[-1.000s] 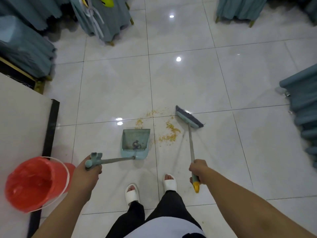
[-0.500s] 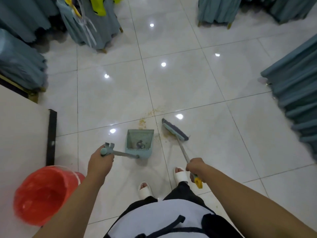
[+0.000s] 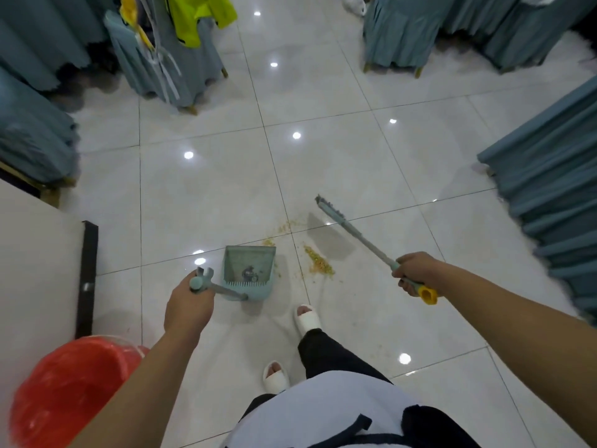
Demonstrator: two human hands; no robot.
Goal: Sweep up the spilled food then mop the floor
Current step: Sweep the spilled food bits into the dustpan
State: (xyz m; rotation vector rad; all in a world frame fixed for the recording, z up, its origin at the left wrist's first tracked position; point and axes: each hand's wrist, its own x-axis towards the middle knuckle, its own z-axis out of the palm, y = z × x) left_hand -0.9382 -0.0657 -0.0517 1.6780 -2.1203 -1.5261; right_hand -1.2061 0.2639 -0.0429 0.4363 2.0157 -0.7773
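A teal dustpan rests on the white tiled floor in front of my feet, and my left hand grips its long handle. Yellow spilled food lies in a small pile just right of the pan, with a thinner scatter further out by the tile joint. My right hand grips the broom handle near its yellow end. The broom head is lifted off the floor, beyond and to the right of the pile.
A red bucket stands at the lower left beside a white table with a dark edge. Chairs in teal covers ring the floor at the left, the back and the right.
The broom swept toward the pan, then swung up and out to the right, its head now off the floor. The food pile lies uncovered again. The dustpan barely moved.
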